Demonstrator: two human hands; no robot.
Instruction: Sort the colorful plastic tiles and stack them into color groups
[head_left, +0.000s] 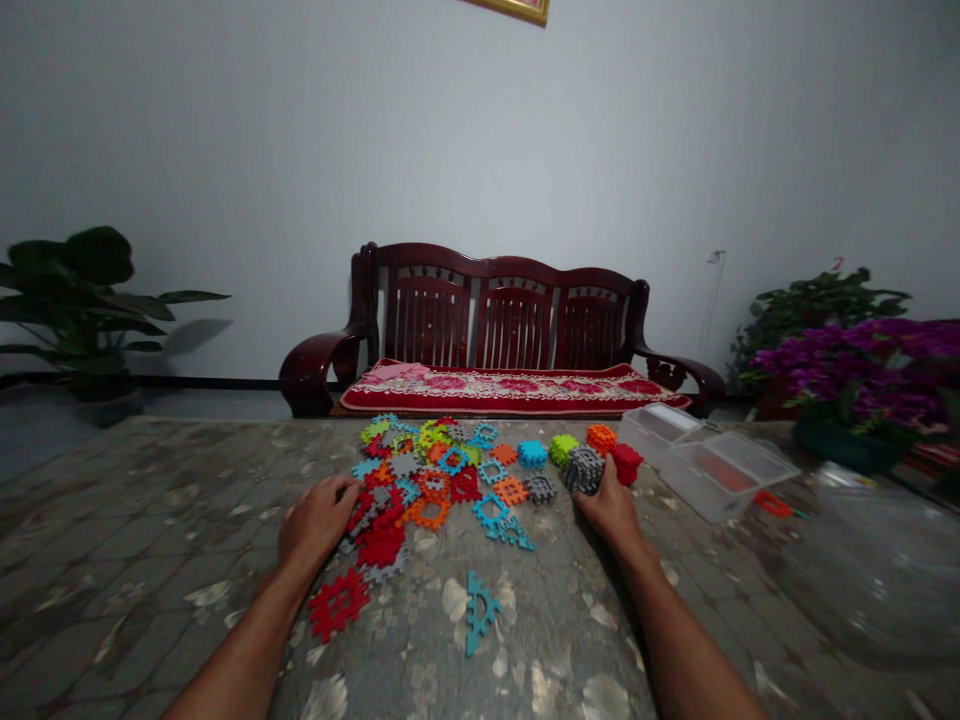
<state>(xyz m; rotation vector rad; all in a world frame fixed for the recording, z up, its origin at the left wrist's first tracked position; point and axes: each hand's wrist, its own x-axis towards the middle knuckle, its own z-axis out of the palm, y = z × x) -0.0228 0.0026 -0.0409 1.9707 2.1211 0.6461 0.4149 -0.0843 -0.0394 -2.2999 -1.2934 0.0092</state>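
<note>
My left hand rests at the left edge of a mixed pile of notched plastic building tiles, its fingers loosely bent against grey and red tiles; nothing shows clearly in its grasp. On the right, my right hand has thumb and fingers around a stack of grey tiles. Around that stack stand a red stack, an orange stack, a lime green stack and a blue stack. A loose grey tile lies beside my right hand. Nearer to me are a teal triangular tile and a red square tile.
Clear plastic boxes stand right of the stacks, with an orange-handled tool by them. A large transparent container and purple flowers are farther right. Beyond the patterned table stands a dark wooden bench.
</note>
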